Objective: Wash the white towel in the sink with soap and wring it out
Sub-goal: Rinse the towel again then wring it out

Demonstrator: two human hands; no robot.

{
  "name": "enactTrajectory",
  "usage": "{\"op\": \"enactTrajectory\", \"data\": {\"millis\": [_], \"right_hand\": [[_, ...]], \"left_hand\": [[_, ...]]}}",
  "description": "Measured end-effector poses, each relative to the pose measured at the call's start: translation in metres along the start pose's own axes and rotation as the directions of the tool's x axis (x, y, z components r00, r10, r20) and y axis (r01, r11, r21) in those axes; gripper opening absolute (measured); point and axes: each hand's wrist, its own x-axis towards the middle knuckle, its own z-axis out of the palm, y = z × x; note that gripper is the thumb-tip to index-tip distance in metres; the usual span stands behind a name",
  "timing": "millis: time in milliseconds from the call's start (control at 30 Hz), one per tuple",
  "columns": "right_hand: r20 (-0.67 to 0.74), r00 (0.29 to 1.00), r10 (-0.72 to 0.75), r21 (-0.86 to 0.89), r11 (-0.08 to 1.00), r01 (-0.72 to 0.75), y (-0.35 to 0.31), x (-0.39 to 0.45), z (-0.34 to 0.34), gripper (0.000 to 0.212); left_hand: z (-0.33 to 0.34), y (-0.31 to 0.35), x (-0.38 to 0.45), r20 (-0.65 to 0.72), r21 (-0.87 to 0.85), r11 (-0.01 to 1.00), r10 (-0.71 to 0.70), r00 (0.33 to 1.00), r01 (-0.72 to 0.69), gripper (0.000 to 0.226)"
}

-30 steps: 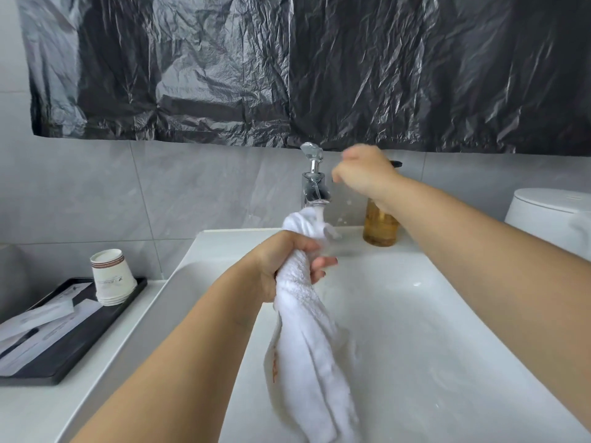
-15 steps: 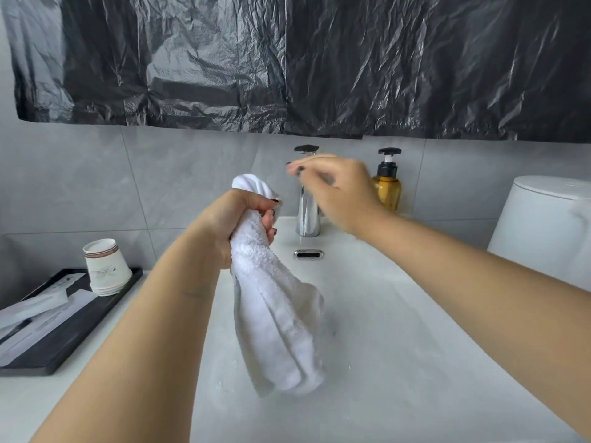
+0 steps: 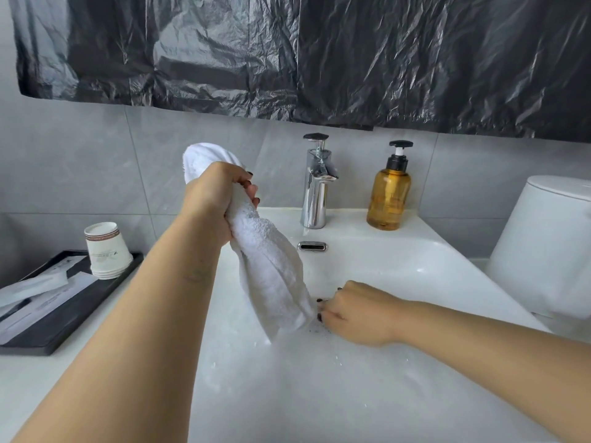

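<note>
My left hand (image 3: 214, 199) grips the white towel (image 3: 271, 276) near its top end and holds it up over the white sink (image 3: 399, 260). The towel hangs bunched and slants down to the right, with its lower end near the basin floor. My right hand (image 3: 355, 311) is low in the basin, and its curled fingers pinch the towel's bottom end. The chrome faucet (image 3: 315, 187) stands at the back of the sink with no water running. An amber soap pump bottle (image 3: 388, 193) stands to the faucet's right.
A stack of paper cups (image 3: 107, 251) stands on a black tray (image 3: 64, 314) with packets on the counter to the left. A white toilet tank (image 3: 550, 244) is at the right. Black plastic sheet (image 3: 319, 52) covers the wall above.
My right hand left the faucet handle and dropped into the basin to the towel's lower end. My left hand lifted the towel up and left, away from the spout.
</note>
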Motion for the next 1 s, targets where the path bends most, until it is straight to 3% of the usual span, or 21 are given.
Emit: {"op": "enactTrajectory", "data": {"millis": [200, 300, 433, 500, 600, 667, 733, 767, 833, 900, 967, 1000], "right_hand": [[0.056, 0.998, -0.038, 0.011, 0.999, 0.037, 0.003, -0.002, -0.001, 0.046], [0.012, 1.0, 0.024, 0.115, 0.993, -0.025, 0.004, -0.003, -0.003, 0.046], [-0.102, 0.986, 0.135, 0.253, 0.962, -0.106, 0.008, -0.006, -0.015, 0.027], [-0.195, 0.956, 0.22, 0.382, 0.914, -0.133, 0.002, -0.013, -0.029, 0.04], [-0.288, 0.926, 0.245, 0.595, 0.803, -0.027, -0.019, -0.021, -0.037, 0.077], [-0.341, 0.921, 0.188, 0.551, 0.834, 0.034, -0.045, -0.022, -0.032, 0.112], [-0.477, 0.858, 0.194, 0.461, 0.885, 0.056, -0.067, -0.015, -0.026, 0.126], [-0.562, 0.799, 0.213, 0.45, 0.889, 0.08, -0.073, -0.01, -0.026, 0.122], [-0.653, 0.704, 0.278, 0.535, 0.828, 0.17, -0.076, 0.0, -0.033, 0.093], [-0.576, 0.754, 0.316, 0.643, 0.745, 0.18, -0.07, 0.006, -0.041, 0.061], [-0.401, 0.874, 0.273, 0.728, 0.674, 0.124, -0.064, 0.007, -0.049, 0.038], [-0.291, 0.926, 0.239, 0.802, 0.589, 0.1, -0.061, 0.006, -0.053, 0.028]], "left_hand": [[0.002, -0.008, 0.007, -0.024, -0.024, 1.0, -0.005, 1.0, 0.004, 0.004], [0.004, -0.01, 0.002, -0.022, -0.035, 0.999, -0.019, 1.0, 0.019, 0.007], [0.009, -0.007, -0.009, 0.034, -0.017, 1.0, -0.019, 0.999, 0.02, 0.008], [0.011, -0.007, -0.013, 0.03, -0.023, 1.0, 0.0, 1.0, 0.001, 0.005], [0.014, -0.007, -0.02, 0.015, -0.1, 0.995, 0.013, 1.0, -0.011, 0.006], [0.016, -0.006, -0.024, 0.025, -0.223, 0.975, -0.017, 1.0, 0.023, 0.008], [0.016, -0.006, -0.029, 0.06, -0.375, 0.921, -0.086, 0.994, 0.102, 0.009], [0.016, -0.006, -0.031, 0.097, -0.439, 0.886, -0.121, 0.988, 0.152, 0.006], [0.015, -0.005, -0.034, 0.18, -0.506, 0.831, -0.159, 0.971, 0.23, 0.009], [0.014, -0.003, -0.036, 0.206, -0.507, 0.834, -0.128, 0.97, 0.218, 0.008], [0.016, -0.003, -0.038, 0.177, -0.46, 0.873, -0.089, 0.98, 0.162, 0.016], [0.017, -0.004, -0.039, 0.161, -0.442, 0.886, -0.074, 0.984, 0.138, 0.017]]}}
